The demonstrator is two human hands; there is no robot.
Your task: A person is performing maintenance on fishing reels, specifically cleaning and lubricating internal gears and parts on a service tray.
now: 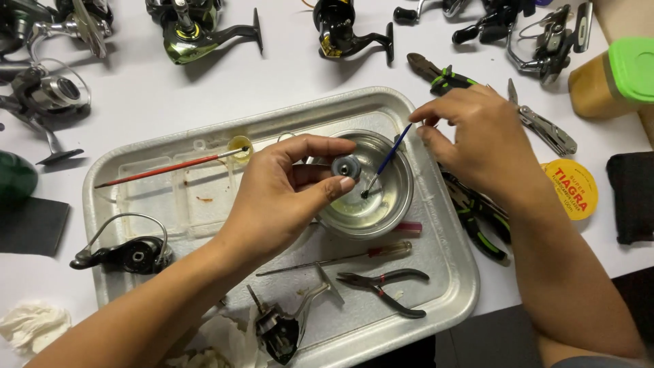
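Fingers: left hand pinched a small round grey part; right hand gripped a blue brush.
Brush axis: slanted down-left, tip just below-right of the part.
Location: both over the steel bowl.

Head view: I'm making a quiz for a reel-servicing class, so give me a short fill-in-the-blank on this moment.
1. The left hand pinches a small round ____ part over the metal bowl.
2. The right hand holds a thin brush with a ____ handle.
3. The pliers lie inside the metal ____.

Missing words: grey; blue; tray
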